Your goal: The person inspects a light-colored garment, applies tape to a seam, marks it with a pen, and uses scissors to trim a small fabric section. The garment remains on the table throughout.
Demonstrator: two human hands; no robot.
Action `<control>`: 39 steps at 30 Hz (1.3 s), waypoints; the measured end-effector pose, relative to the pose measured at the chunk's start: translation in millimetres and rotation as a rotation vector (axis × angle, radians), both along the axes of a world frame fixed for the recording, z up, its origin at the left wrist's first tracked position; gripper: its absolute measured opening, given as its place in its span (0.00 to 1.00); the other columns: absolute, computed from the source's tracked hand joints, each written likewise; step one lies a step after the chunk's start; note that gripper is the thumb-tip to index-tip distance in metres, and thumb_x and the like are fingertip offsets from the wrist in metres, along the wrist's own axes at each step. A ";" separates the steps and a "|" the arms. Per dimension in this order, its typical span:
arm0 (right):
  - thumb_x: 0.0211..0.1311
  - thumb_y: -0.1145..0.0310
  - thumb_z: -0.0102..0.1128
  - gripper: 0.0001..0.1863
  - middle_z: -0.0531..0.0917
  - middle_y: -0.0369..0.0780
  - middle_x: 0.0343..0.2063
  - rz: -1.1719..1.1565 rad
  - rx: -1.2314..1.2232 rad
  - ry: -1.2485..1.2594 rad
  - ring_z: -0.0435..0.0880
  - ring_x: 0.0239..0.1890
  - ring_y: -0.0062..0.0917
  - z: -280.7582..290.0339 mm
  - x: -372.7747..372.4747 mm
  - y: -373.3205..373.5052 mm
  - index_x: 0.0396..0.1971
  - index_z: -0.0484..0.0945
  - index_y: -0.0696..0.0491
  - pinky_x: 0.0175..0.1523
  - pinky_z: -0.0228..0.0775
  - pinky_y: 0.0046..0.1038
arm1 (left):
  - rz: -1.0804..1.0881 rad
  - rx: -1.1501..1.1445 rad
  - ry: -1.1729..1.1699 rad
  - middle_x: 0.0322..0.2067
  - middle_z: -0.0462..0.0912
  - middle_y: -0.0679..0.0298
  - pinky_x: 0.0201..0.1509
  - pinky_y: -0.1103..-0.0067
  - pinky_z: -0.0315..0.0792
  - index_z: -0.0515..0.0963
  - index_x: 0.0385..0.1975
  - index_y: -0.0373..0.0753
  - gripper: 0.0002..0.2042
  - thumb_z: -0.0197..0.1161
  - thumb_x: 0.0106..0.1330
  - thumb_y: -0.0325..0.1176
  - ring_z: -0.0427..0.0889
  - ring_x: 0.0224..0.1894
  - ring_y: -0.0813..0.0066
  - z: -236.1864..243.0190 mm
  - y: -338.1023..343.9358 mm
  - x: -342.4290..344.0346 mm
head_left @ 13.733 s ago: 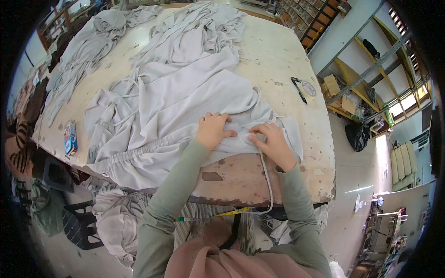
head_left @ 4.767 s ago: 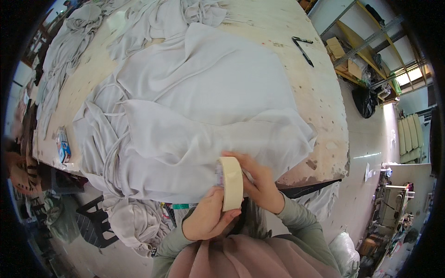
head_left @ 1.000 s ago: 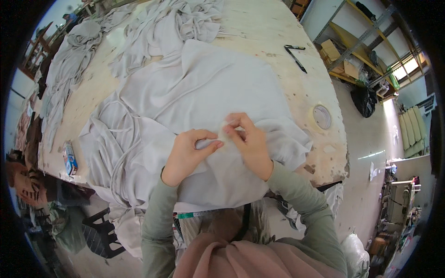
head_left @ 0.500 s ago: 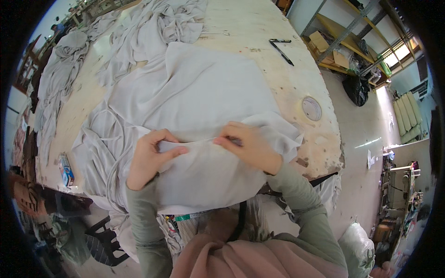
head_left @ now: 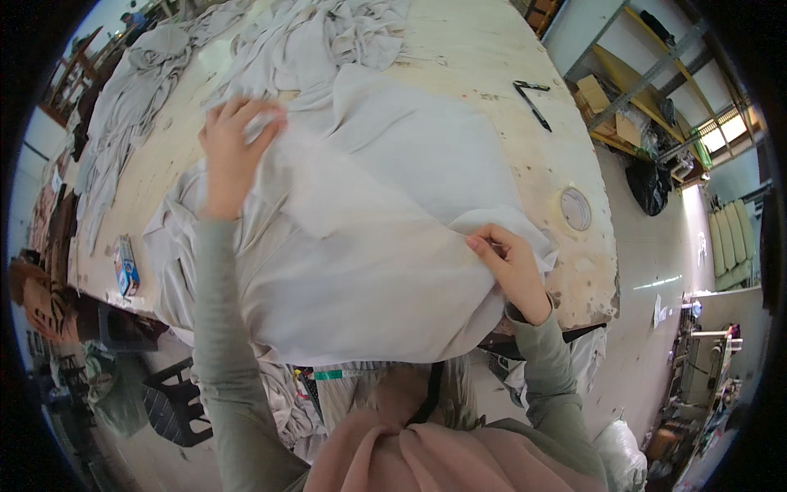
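Note:
My left hand (head_left: 236,152) is raised toward the upper left of the pale grey fabric (head_left: 344,287), its fingers closed on a lifted, motion-blurred part of it. Lower on the right, my right hand (head_left: 512,271) pinches the same fabric along a folded edge, so that the cloth stretches between both hands and drapes to the near table edge. Just beyond that hand, a roll of pale masking tape (head_left: 575,207) lies on the wooden tabletop (head_left: 459,49), with a black pen-like item (head_left: 534,108) farther back.
More crumpled grey cloth (head_left: 139,74) spreads over the back and left of the table. A small blue box (head_left: 126,266) lies at the left. Metal shelving (head_left: 656,90) with cardboard and a black bag (head_left: 646,184) stands right. A black chair (head_left: 176,398) is below left; a distant person (head_left: 131,25) appears top left.
The tape roll, held earlier, now lies on the table. In the last half second my left hand swung up and leftward, lifting the fabric, while my right hand shifted rightward along the edge.

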State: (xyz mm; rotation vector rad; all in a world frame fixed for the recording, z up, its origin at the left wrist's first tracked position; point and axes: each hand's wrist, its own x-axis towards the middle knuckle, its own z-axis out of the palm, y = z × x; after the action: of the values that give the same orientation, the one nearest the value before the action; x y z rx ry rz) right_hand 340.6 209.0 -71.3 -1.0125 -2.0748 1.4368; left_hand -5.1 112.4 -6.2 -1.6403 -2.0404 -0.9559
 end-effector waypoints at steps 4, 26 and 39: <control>0.60 0.62 0.59 0.15 0.80 0.42 0.23 -0.092 0.039 -0.170 0.76 0.26 0.22 -15.7 9.2 1.6 0.33 0.78 0.61 0.36 0.68 0.23 | 0.070 0.046 0.081 0.36 0.78 0.59 0.47 0.71 0.67 0.78 0.40 0.39 0.12 0.63 0.57 0.33 0.75 0.41 0.60 -25.9 7.7 16.8; 0.56 0.66 0.63 0.09 0.82 0.39 0.24 -0.027 0.121 -0.140 0.79 0.25 0.21 -33.3 16.8 -6.9 0.30 0.77 0.57 0.32 0.70 0.22 | -0.352 -0.207 -0.174 0.48 0.74 0.63 0.54 0.66 0.62 0.76 0.42 0.48 0.10 0.58 0.61 0.30 0.69 0.52 0.59 -119.3 75.9 66.8; 0.51 0.74 0.65 0.06 0.81 0.38 0.26 -0.006 0.759 -0.010 0.78 0.28 0.31 13.9 6.7 -2.8 0.31 0.80 0.55 0.35 0.67 0.25 | -0.965 -0.302 -0.655 0.55 0.71 0.56 0.62 0.70 0.62 0.69 0.53 0.37 0.22 0.63 0.61 0.38 0.69 0.58 0.61 -66.8 80.9 116.8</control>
State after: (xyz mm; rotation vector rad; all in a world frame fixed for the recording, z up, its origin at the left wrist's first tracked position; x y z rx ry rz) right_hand 347.3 206.2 -57.4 -0.6946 -2.3164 0.5263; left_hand 111.7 193.3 -73.0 -2.8835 -1.7220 -1.7269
